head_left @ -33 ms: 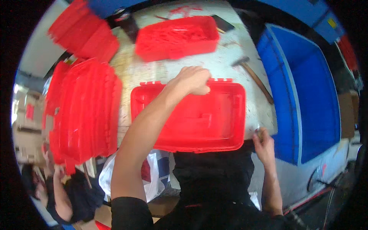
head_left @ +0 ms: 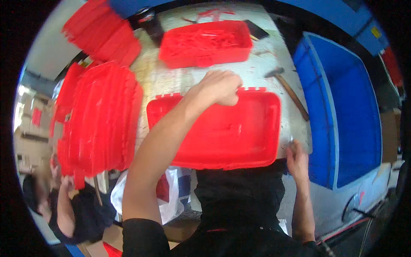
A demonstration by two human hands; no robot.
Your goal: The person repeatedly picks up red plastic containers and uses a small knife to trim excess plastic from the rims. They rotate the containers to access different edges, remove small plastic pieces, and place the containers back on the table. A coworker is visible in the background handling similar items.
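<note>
A shallow red plastic box half (head_left: pixel 214 132), with hinge tabs along its far rim, lies in front of me on the bench. My left hand (head_left: pixel 220 88) reaches across it, closed in a fist at the middle of that rim; whatever the fingers hold is hidden. By the bench's near right corner, my right hand (head_left: pixel 297 160) is closed, thumb and fingers pinched around something small and greyish, too blurred to name. Beyond the box stands a red bin (head_left: pixel 205 45) filled with small red plastic pieces. A hammer (head_left: pixel 291 92) with a wooden handle rests to the right.
Nested red box parts (head_left: pixel 100 122) are stacked at the left, with another red stack (head_left: pixel 102 34) behind. A tall blue crate (head_left: pixel 321 111) stands along the right. A dark cup (head_left: pixel 150 23) is far left on the bench. A co-worker (head_left: pixel 81 210) is at lower left.
The whole view has shifted slightly, so the bench things sit a little farther right. Both my hands keep nearly the same places and stay closed.
</note>
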